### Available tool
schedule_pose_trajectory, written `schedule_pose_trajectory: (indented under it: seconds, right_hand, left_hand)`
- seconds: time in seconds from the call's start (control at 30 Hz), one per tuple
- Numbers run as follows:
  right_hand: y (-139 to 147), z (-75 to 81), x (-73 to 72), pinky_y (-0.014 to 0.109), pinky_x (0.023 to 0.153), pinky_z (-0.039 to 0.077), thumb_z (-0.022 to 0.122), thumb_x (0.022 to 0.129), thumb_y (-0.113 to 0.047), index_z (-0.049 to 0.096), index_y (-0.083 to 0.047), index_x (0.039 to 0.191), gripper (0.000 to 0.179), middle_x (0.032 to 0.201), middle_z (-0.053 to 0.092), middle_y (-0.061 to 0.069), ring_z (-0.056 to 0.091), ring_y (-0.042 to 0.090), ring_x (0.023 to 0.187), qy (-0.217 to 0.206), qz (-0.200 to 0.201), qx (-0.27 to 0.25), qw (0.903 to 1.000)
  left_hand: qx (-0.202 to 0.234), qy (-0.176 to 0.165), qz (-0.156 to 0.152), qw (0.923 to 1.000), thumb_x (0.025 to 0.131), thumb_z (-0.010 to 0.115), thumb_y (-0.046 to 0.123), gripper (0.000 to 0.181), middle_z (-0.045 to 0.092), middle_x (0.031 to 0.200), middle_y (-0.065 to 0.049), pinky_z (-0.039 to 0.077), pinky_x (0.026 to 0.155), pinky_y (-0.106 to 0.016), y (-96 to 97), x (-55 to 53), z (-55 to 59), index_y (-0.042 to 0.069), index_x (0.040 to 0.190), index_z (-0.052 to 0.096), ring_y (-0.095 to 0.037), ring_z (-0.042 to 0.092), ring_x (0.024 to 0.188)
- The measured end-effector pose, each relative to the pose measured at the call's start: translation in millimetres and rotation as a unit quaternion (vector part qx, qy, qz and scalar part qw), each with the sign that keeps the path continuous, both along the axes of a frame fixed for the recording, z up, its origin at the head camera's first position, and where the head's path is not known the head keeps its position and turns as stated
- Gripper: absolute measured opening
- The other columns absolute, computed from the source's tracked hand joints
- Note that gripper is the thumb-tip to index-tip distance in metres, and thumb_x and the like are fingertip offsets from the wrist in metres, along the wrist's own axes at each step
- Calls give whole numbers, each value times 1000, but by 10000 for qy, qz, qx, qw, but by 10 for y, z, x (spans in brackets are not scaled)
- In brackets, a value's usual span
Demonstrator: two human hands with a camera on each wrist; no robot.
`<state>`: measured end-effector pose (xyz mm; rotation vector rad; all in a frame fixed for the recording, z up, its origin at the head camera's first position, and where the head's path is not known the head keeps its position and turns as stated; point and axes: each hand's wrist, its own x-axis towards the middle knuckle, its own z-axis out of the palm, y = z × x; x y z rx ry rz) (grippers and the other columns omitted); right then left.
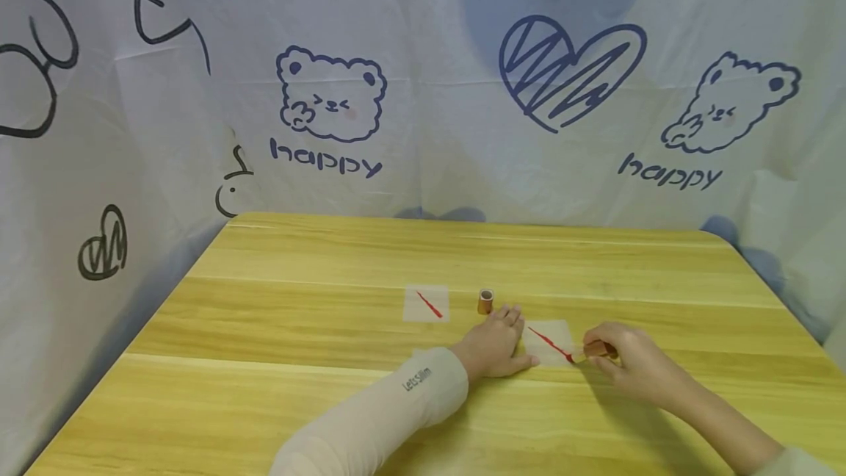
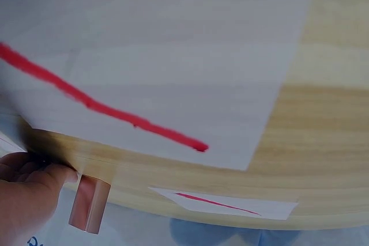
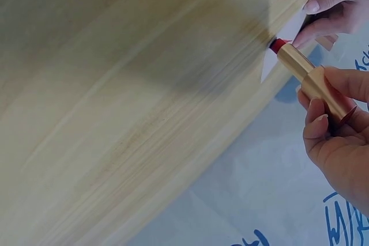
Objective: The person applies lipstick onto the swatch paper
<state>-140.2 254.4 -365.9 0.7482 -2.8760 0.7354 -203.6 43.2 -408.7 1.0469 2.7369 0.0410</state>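
Observation:
My right hand [image 1: 637, 366] grips a gold lipstick [image 3: 311, 79] by its base, with thumb and fingers around it. Its red tip [image 3: 278, 45] meets the right edge of a white paper square [image 1: 540, 351], at the lower end of a diagonal red line [image 1: 547, 341]. My left hand [image 1: 492, 345] lies flat at that square's left edge, fingers extended and thumb along the near corner. Just beyond its fingertips the lipstick cap [image 1: 485, 303] stands upright, open end up.
Farther left lies another paper square [image 1: 413, 311] with a red line. A third marked square [image 2: 173, 73], large in the left wrist view, is mostly hidden under the left forearm in the head view. A printed cloth [image 1: 423, 131] hangs behind the wooden table [image 1: 297, 263].

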Motion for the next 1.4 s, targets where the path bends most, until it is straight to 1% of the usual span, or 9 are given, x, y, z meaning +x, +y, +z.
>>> schedule_pose_trajectory:
  seconds: [0.23,0.57,0.7,0.8,0.83,1.0,1.17,1.27,1.4]
  right_hand:
    - [15,27,3,19,56,48,67,77,6,64,2,92,15,83,63,1,53,0,70,-113,135,29,9998]
    - [30,37,-16,20,55,48,67,76,6,64,3,91,16,82,63,1,52,-2,70,-22,205,91,9997]
    - [40,65,-28,20,55,46,68,78,3,64,3,93,16,82,65,0,50,-3,70,-202,140,70,9997]
    - [46,97,-35,20,55,43,68,79,1,64,1,94,16,81,65,-2,47,-4,68,-290,-49,33,9996]
    - [48,104,-36,19,54,41,69,79,1,64,0,93,15,80,64,-2,45,-4,67,-239,-109,15,9997]
    - [40,105,-44,18,48,34,70,78,0,65,-3,92,15,76,61,-5,35,-4,60,228,-340,-168,9990]
    - [16,74,-50,18,45,31,72,76,1,66,-1,91,16,71,61,-4,32,-5,56,676,-531,-389,9955]
    - [-3,57,-45,18,43,30,73,75,0,67,-2,91,17,66,58,-5,33,-4,54,856,-822,-466,9918]
    - [-23,48,-38,19,41,32,72,77,-3,68,-2,93,17,68,60,0,39,-5,56,866,-1315,-689,9851]
  left_hand:
    - [18,-47,20,10000,94,38,55,71,25,153,-9,19,117,-26,0,-2,-2,4,144,32,-20,21,143]
    - [-5,38,-20,10000,94,38,55,71,26,153,-10,20,117,-26,-2,-10,-7,4,143,33,-21,23,142]
    - [-13,-40,21,10000,94,38,56,72,25,153,-9,20,117,-26,0,-5,-1,5,143,33,-20,22,143]
    - [-11,-111,56,9999,94,38,57,72,24,153,-8,19,117,-26,2,-4,6,5,144,32,-20,21,143]
    - [12,-136,71,9999,93,38,57,72,24,153,-8,19,117,-26,2,-4,11,5,144,32,-20,21,143]
    - [222,-286,133,9993,93,42,54,71,25,153,-9,20,117,-27,-3,-7,37,5,143,33,-21,22,143]
    - [468,-408,177,9979,92,46,53,71,27,152,-9,22,116,-27,-12,-14,46,4,143,34,-21,23,142]
    - [556,-464,208,9972,92,46,52,71,27,152,-9,22,116,-27,-17,-20,39,4,143,34,-21,23,142]
    - [664,-527,254,9961,92,48,51,71,28,152,-9,22,116,-26,-26,-23,37,4,143,34,-21,24,142]
